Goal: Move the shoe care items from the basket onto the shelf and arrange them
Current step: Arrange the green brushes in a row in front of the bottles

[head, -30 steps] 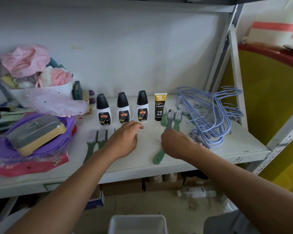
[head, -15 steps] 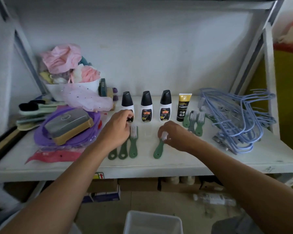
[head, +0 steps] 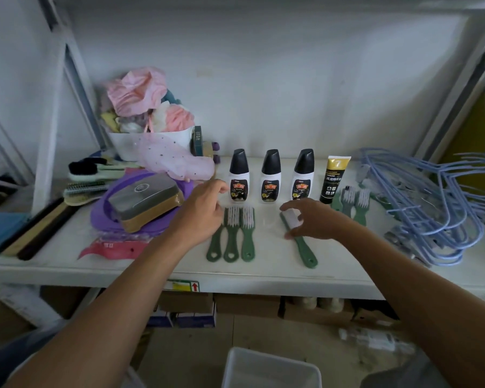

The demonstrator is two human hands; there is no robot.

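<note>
I'm in the arranging step, lining up brushes on the shelf. My right hand pinches the bristle head of a lone brush, which lies slanted near the front edge with its handle toward me. My left hand is loose and holds nothing, lying over the head of the leftmost of three brushes laid side by side.

Next, I judge, the lone brush needs turning straight and sliding left to join that row, without knocking the bottles standing behind it. A tube stands to their right. Hangers fill the right end and mixed clutter the left. The basket sits on the floor below, its inside mostly out of view.
</note>
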